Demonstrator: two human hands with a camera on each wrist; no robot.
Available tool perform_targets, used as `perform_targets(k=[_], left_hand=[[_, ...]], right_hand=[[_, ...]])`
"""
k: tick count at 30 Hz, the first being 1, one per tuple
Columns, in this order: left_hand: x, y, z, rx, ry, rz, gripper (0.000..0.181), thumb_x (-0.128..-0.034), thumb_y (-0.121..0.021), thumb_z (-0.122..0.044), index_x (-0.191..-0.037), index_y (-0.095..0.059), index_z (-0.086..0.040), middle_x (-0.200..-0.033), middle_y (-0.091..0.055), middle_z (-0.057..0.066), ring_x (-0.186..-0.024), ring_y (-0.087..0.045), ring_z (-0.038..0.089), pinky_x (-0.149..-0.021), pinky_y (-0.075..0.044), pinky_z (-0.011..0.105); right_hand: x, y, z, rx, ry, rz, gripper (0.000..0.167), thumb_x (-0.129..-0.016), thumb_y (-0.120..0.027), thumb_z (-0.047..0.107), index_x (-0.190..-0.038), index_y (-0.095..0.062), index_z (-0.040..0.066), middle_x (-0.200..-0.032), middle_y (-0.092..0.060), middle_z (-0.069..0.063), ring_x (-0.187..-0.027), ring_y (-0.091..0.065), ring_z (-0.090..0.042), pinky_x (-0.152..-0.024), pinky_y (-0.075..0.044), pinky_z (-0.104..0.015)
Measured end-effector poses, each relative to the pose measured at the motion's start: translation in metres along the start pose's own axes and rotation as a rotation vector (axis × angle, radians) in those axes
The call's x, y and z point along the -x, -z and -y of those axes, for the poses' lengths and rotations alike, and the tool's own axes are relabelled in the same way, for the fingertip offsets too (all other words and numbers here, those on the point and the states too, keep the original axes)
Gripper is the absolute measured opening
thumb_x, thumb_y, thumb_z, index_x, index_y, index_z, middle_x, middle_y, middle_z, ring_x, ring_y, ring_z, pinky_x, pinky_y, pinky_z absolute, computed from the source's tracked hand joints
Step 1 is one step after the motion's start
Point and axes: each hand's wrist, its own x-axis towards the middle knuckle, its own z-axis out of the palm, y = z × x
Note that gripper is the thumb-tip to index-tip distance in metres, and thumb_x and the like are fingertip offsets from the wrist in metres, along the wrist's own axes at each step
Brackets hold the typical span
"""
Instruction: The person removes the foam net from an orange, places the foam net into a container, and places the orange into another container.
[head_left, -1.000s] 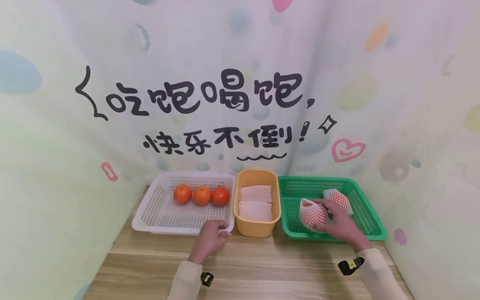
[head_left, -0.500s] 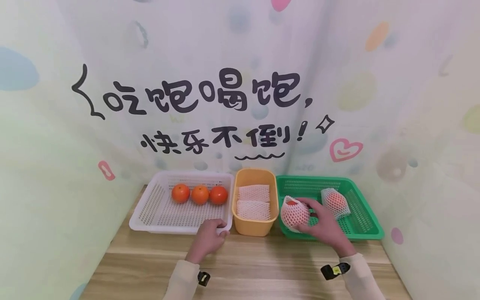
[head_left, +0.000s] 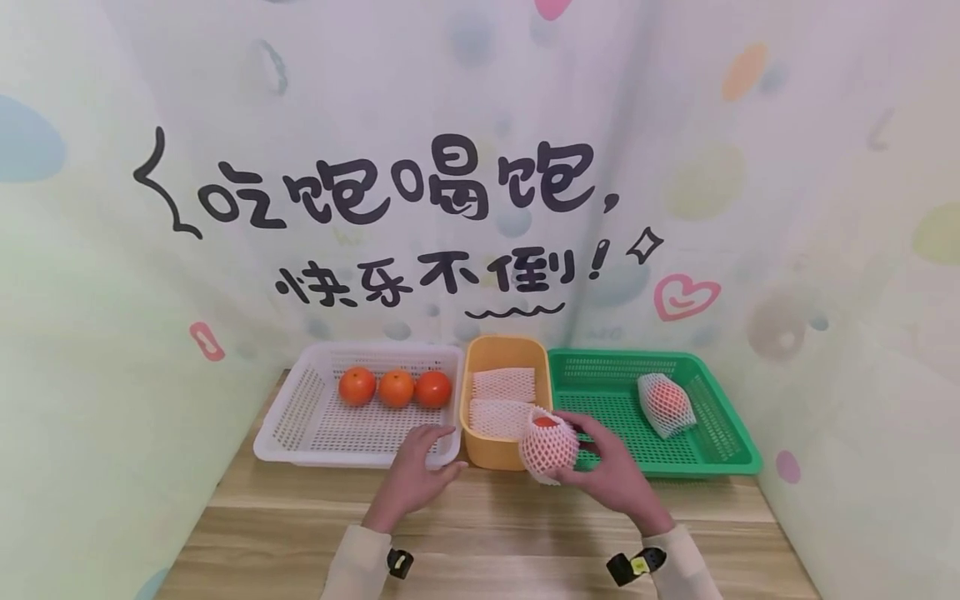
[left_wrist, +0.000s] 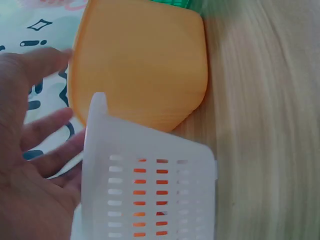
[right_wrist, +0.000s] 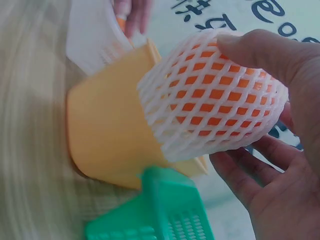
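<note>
My right hand (head_left: 611,473) grips a round orange-red fruit in a white foam net sleeve (head_left: 548,446), thumb on one side and fingers on the other. It is held up in front of the yellow bin (head_left: 506,454), which contains flat white foam nets (head_left: 504,385). In the right wrist view, the net sleeve (right_wrist: 215,100) extends loosely beyond the fruit at one end. My left hand (head_left: 412,475) is at the near right corner of the white basket (head_left: 300,454), its fingers spread and holding nothing. Three bare orange-red fruits (head_left: 396,388) sit in a row in that basket.
Right of the bin stands a green basket (head_left: 607,408) with another netted fruit (head_left: 666,405) inside. All three containers stand side by side on a wooden table (head_left: 487,542). A printed curtain (head_left: 465,100) hangs right behind them.
The right hand has carried the netted fruit left, out of the green basket to the front of the yellow bin. The left hand has spread its fingers near the white basket's rim.
</note>
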Motion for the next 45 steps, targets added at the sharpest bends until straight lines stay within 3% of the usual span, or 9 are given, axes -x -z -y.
perform_targets(k=[4, 9, 13, 16, 21, 24, 27, 36, 45], left_hand=[[0.005, -0.004, -0.002, 0.13, -0.016, -0.027, 0.064, -0.0822, -0.084, -0.045, -0.138, -0.062, -0.021, -0.144, -0.058, 0.003, -0.131, -0.056, 0.028, -0.11, -0.049, 0.053], [0.011, -0.013, -0.007, 0.371, -0.141, -0.047, 0.058, -0.0856, -0.084, -0.029, -0.138, -0.06, -0.022, -0.142, -0.061, 0.002, -0.129, -0.06, 0.03, -0.106, -0.053, 0.046], [0.016, -0.022, -0.009, 0.507, -0.259, -0.05, 0.053, -0.087, -0.081, -0.012, -0.136, -0.06, -0.008, -0.136, -0.064, 0.009, -0.124, -0.064, 0.022, -0.1, -0.058, 0.041], [0.022, -0.03, -0.009, 0.537, -0.298, -0.04, 0.051, -0.0877, -0.08, -0.008, -0.134, -0.059, 0.0, -0.131, -0.065, 0.016, -0.118, -0.066, 0.022, -0.095, -0.059, 0.042], [0.031, -0.045, -0.008, 0.565, -0.155, 0.057, 0.064, -0.0856, -0.083, -0.016, -0.142, -0.055, -0.008, -0.137, -0.062, 0.016, -0.124, -0.061, 0.038, -0.101, -0.056, 0.047], [0.036, -0.055, -0.006, 0.571, -0.045, 0.129, 0.077, -0.0835, -0.086, -0.023, -0.15, -0.049, -0.017, -0.146, -0.057, 0.009, -0.132, -0.057, 0.034, -0.109, -0.052, 0.044], [0.039, -0.064, -0.003, 0.578, -0.004, 0.179, 0.085, -0.0834, -0.086, -0.025, -0.156, -0.041, -0.017, -0.152, -0.052, 0.006, -0.136, -0.054, 0.031, -0.112, -0.049, 0.04], [0.044, -0.076, 0.009, 0.569, 0.032, 0.219, 0.082, -0.0845, -0.084, -0.028, -0.155, -0.044, -0.015, -0.154, -0.05, 0.009, -0.138, -0.052, 0.028, -0.111, -0.048, 0.03], [0.044, -0.084, 0.014, 0.597, 0.034, 0.219, 0.064, -0.0809, -0.085, -0.027, -0.14, -0.061, -0.023, -0.145, -0.058, 0.005, -0.133, -0.055, 0.016, -0.106, -0.048, 0.021]], right_hand=[[0.005, -0.017, 0.0, -0.061, 0.006, 0.017, 0.077, -0.075, -0.092, 0.033, -0.143, -0.055, 0.03, -0.14, -0.062, 0.002, -0.123, -0.06, -0.024, -0.093, -0.058, -0.034], [0.013, -0.037, -0.005, -0.112, -0.003, 0.003, 0.078, -0.074, -0.093, 0.031, -0.143, -0.056, 0.03, -0.141, -0.061, 0.005, -0.124, -0.059, -0.017, -0.095, -0.057, -0.031], [0.018, -0.051, -0.012, -0.151, 0.001, 0.013, 0.078, -0.074, -0.093, 0.03, -0.142, -0.056, 0.03, -0.139, -0.061, 0.004, -0.123, -0.06, -0.016, -0.098, -0.056, -0.033], [0.022, -0.061, -0.017, -0.184, -0.027, 0.027, 0.077, -0.073, -0.094, 0.028, -0.141, -0.056, 0.033, -0.137, -0.062, 0.006, -0.122, -0.06, -0.014, -0.101, -0.055, -0.033], [0.026, -0.08, -0.026, -0.214, -0.039, 0.035, 0.076, -0.074, -0.093, 0.024, -0.14, -0.056, 0.03, -0.139, -0.061, 0.003, -0.126, -0.059, -0.019, -0.106, -0.053, -0.035], [0.028, -0.09, -0.03, -0.222, -0.043, 0.036, 0.074, -0.076, -0.092, 0.025, -0.14, -0.056, 0.027, -0.141, -0.061, 0.0, -0.125, -0.06, -0.024, -0.104, -0.053, -0.037], [0.03, -0.098, -0.032, -0.234, -0.07, 0.039, 0.073, -0.076, -0.091, 0.029, -0.14, -0.056, 0.026, -0.143, -0.06, -0.002, -0.125, -0.059, -0.027, -0.101, -0.054, -0.038], [0.039, -0.118, -0.045, -0.242, -0.124, 0.045, 0.07, -0.077, -0.09, 0.03, -0.139, -0.057, 0.027, -0.146, -0.058, -0.003, -0.132, -0.055, -0.03, -0.105, -0.051, -0.041], [0.045, -0.121, -0.048, -0.271, -0.192, 0.06, 0.063, -0.079, -0.089, 0.03, -0.135, -0.06, 0.03, -0.153, -0.053, -0.005, -0.136, -0.053, -0.034, -0.103, -0.051, -0.028]])
